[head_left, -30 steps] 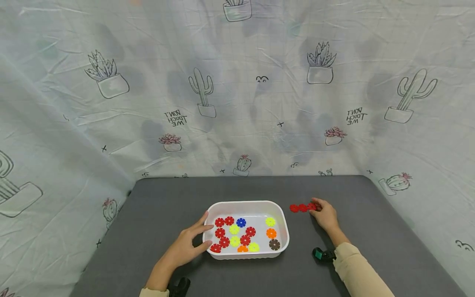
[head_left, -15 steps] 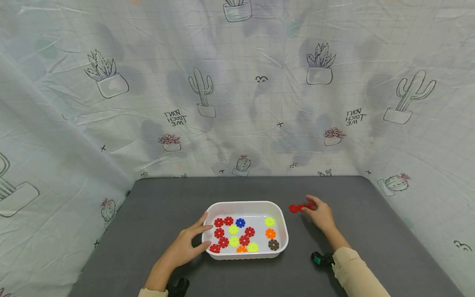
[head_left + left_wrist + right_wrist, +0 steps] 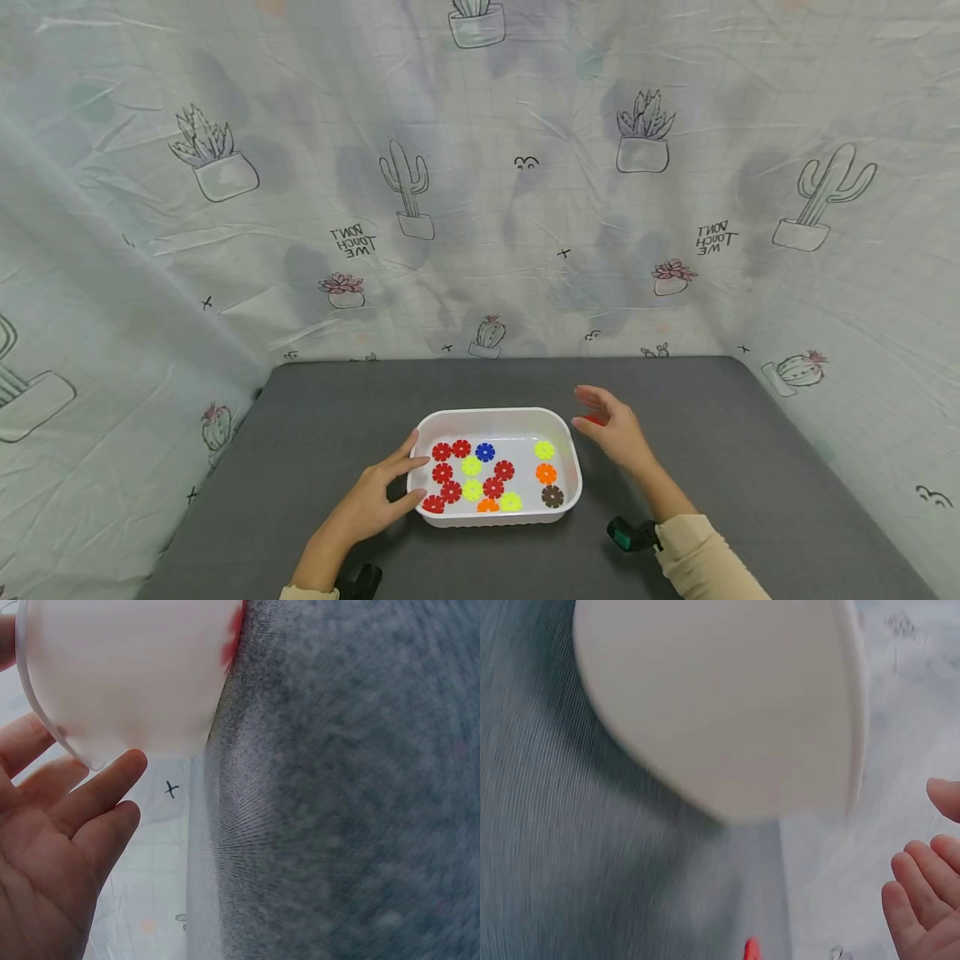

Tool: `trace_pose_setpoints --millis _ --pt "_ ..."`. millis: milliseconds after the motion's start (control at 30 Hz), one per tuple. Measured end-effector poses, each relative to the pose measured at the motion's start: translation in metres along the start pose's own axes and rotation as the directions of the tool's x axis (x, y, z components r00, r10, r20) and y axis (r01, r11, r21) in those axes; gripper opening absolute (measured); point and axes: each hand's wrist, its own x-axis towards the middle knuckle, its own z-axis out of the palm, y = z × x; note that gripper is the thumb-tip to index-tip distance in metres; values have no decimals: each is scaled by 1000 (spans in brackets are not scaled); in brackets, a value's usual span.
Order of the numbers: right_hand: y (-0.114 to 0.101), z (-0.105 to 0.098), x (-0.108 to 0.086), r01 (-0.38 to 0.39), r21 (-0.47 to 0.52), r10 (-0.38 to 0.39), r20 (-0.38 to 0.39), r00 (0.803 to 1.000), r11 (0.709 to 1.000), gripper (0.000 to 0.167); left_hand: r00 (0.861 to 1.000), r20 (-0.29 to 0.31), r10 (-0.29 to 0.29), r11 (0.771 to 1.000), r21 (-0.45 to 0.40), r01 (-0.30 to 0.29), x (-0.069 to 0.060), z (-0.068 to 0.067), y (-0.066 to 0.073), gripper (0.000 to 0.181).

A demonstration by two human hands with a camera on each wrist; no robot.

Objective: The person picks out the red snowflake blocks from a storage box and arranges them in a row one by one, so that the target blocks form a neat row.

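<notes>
My left hand (image 3: pixel 373 492) holds the left edge of a white plastic tray (image 3: pixel 495 518), its fingers on both sides of the rim. In the left wrist view the fingers (image 3: pixel 105 787) lie against the tray's wall (image 3: pixel 142 682). Inside the tray are notched plastic discs: red (image 3: pixel 442 473), yellow (image 3: pixel 543 450), blue (image 3: pixel 485 452), orange (image 3: pixel 546 473) and brown (image 3: pixel 552 497). My right hand (image 3: pixel 622 429) hovers just right of the tray, fingers apart and holding nothing. Red discs (image 3: pixel 593 420) on the table are mostly hidden behind it; a red tip (image 3: pixel 751 949) shows in the right wrist view.
A grey table top (image 3: pixel 337 400) lies under everything. Behind it and at the sides hangs a pale curtain (image 3: pixel 480 208) with cactus drawings. A black wrist device (image 3: pixel 630 535) is on my right wrist.
My right hand has let go of the joined red discs and moved left toward the tray. The left hand stays on the tray.
</notes>
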Motion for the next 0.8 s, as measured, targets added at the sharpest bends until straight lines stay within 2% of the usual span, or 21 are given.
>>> trace_pose_setpoints --millis 267,400,800 --pt "-24 22 -3 31 129 -44 97 994 991 49 1000 -5 8 1000 3 -8 0 0 -1 49" --pt "-31 35 -3 30 157 -52 142 988 987 49 1000 -6 9 1000 2 -9 0 0 -1 49" --pt "-34 69 2 -14 194 -40 267 963 981 47 1000 0 0 1000 2 0 0 1 -1 51"
